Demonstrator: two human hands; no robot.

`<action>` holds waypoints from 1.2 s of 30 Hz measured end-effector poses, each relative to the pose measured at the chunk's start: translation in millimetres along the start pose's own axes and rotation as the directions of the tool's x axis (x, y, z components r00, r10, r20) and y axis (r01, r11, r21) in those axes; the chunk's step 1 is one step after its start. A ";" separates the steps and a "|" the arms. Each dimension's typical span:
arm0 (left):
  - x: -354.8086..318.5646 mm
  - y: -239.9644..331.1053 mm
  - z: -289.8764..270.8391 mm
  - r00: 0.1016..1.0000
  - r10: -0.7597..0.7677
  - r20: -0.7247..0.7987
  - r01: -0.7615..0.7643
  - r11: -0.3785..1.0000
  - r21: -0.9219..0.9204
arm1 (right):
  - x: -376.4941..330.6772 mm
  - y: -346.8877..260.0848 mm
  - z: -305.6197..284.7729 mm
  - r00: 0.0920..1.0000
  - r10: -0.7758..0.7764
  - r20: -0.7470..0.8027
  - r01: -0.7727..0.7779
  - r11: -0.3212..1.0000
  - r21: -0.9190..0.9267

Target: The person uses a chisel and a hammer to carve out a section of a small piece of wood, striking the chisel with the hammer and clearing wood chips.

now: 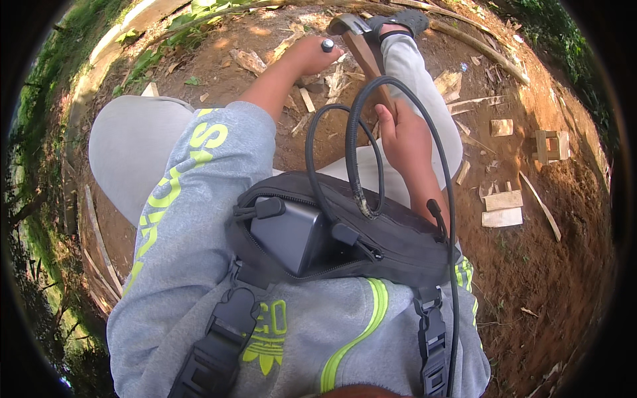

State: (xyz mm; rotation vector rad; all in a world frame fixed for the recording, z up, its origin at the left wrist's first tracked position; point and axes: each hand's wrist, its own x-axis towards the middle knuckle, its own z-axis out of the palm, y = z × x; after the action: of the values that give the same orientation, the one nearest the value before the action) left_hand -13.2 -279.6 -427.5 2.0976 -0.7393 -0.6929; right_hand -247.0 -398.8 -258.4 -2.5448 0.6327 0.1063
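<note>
My right hand (405, 136) is wrapped round the lower end of the wooden handle of a hammer (365, 58). Its metal head (348, 25) is raised at the far end, beside my shoe. Farther forward and to the left, my left hand (313, 57) is closed in a fist round a short upright handle (327, 45), of which only the dark, shiny round end shows; the rest is hidden by the fist. Below that hand, wood chips (337, 83) and a pale wooden strip (306, 99) lie on the brown soil. The hammer head is apart from the handle end.
Black cables (352, 132) loop up from an open waist bag (398, 249) holding a grey device (285, 232). To the right lie wood blocks (502, 127), a small wooden frame (552, 146), pale boards (502, 207) and a thin stick (541, 205). My bent leg (418, 86) borders the work spot.
</note>
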 end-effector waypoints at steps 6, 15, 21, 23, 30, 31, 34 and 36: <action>9.4 -25.3 17.1 0.974 0.138 -0.179 -0.140 0.990 0.000 | 11.9 -2.9 -0.5 0.996 0.020 0.086 0.000 0.972 -0.236; 13.8 -21.8 8.6 1.000 -0.013 -0.027 0.014 1.000 0.021 | 13.2 -6.2 -1.0 0.999 0.011 0.036 -0.005 0.987 -0.160; 2.4 4.8 1.2 0.997 -0.077 -0.024 0.077 0.997 0.001 | 8.4 -0.3 8.6 0.987 -0.057 -0.150 0.075 0.990 0.118; 2.9 0.8 -3.8 0.998 -0.059 -0.039 0.058 0.998 -0.018 | 18.3 1.6 7.7 1.000 0.015 -0.010 -0.016 0.989 -0.144; -4.9 6.1 -3.3 0.997 -0.072 -0.018 0.072 0.997 -0.027 | 13.3 0.9 10.0 0.997 0.062 0.051 -0.055 0.989 -0.138; -5.6 4.6 -3.2 0.997 -0.065 -0.029 0.064 0.998 -0.020 | 16.1 1.2 10.1 0.989 0.089 0.117 -0.055 0.963 -0.263; -1.1 2.8 -4.0 0.997 -0.061 -0.046 0.062 0.998 0.028 | 17.8 0.2 9.1 0.999 0.052 -0.003 -0.052 0.999 -0.006; -0.3 3.6 -2.5 0.996 -0.083 -0.015 0.083 0.996 -0.019 | 12.8 -0.2 8.9 0.993 0.059 -0.100 -0.042 0.985 0.167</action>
State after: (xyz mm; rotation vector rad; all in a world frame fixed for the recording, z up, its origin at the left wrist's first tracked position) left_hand -12.7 -280.1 -423.1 2.1246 -0.6386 -0.7249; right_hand -235.1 -399.5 -268.6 -2.3871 0.7161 -0.0608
